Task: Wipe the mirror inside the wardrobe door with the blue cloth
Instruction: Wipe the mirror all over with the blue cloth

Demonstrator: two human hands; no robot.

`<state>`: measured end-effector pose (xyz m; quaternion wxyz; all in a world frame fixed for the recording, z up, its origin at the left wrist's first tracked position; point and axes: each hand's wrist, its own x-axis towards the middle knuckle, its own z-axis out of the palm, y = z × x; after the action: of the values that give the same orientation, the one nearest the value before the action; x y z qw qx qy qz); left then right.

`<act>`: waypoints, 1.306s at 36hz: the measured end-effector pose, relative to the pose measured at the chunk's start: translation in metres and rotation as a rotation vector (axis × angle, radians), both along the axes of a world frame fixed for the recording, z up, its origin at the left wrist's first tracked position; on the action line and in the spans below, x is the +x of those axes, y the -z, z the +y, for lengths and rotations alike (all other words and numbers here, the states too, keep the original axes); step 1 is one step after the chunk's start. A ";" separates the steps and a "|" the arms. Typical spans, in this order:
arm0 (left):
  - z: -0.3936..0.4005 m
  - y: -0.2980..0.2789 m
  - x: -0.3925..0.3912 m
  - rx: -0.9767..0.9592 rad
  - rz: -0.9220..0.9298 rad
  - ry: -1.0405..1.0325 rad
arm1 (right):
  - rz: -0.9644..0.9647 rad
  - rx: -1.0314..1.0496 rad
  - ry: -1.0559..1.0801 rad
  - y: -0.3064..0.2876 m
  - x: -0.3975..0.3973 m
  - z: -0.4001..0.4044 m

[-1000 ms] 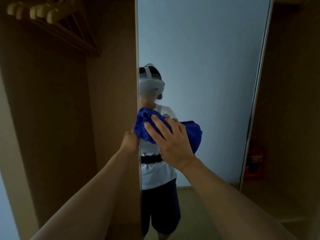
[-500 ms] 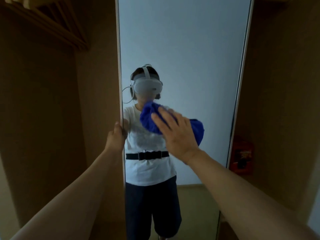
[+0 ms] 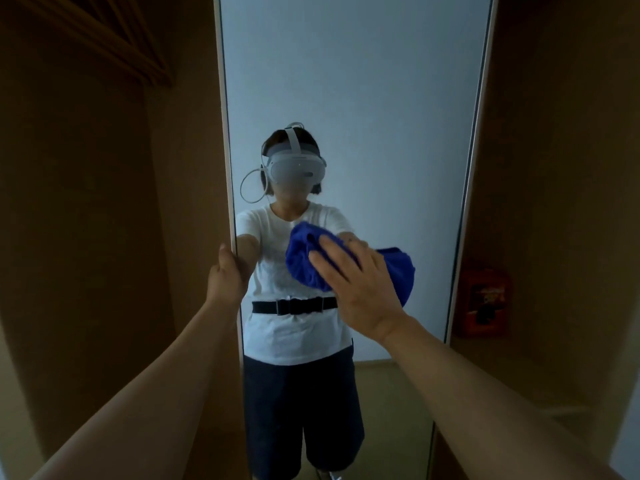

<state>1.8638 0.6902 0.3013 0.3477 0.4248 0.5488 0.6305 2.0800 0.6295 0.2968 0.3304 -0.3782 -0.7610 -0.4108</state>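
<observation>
A tall mirror (image 3: 363,81) fills the inside of the open wardrobe door, framed by a pale edge on both sides. A bunched blue cloth (image 3: 303,263) lies flat against the glass at its middle height. My right hand (image 3: 360,289) presses the cloth onto the mirror with spread, straight fingers. My left hand (image 3: 227,275) grips the mirror's left edge, fingers curled round the door. The glass reflects a person in a white shirt and a headset.
The brown wardrobe interior lies dark on the left, with wooden hangers (image 3: 114,39) at the top left. A brown panel stands right of the mirror, with a red box (image 3: 483,299) on a shelf low down.
The view has shifted so the mirror now sits centred. My right hand and the cloth have slid from the mirror's left edge toward its middle. My left hand keeps its hold on the edge.
</observation>
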 end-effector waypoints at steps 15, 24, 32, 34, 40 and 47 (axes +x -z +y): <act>-0.003 0.015 0.004 0.013 -0.017 -0.012 | 0.201 0.105 0.049 -0.062 0.037 0.004; -0.004 0.018 0.007 0.043 -0.014 -0.071 | 0.491 0.127 0.122 0.012 0.043 0.012; -0.002 0.019 0.008 0.022 -0.051 -0.118 | 0.509 0.110 0.154 0.009 0.056 0.006; -0.001 0.020 0.010 0.025 -0.072 -0.124 | 0.586 0.129 0.200 -0.007 0.063 0.005; -0.001 0.018 0.013 0.027 -0.103 -0.127 | 0.762 0.153 0.260 -0.037 0.085 0.005; 0.002 0.017 0.012 -0.008 -0.123 -0.127 | 0.929 0.133 0.213 0.006 0.080 0.010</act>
<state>1.8755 0.6921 0.2844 0.3417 0.3480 0.5547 0.6741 2.1599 0.6393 0.2909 0.6149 -0.5755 -0.4621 -0.2779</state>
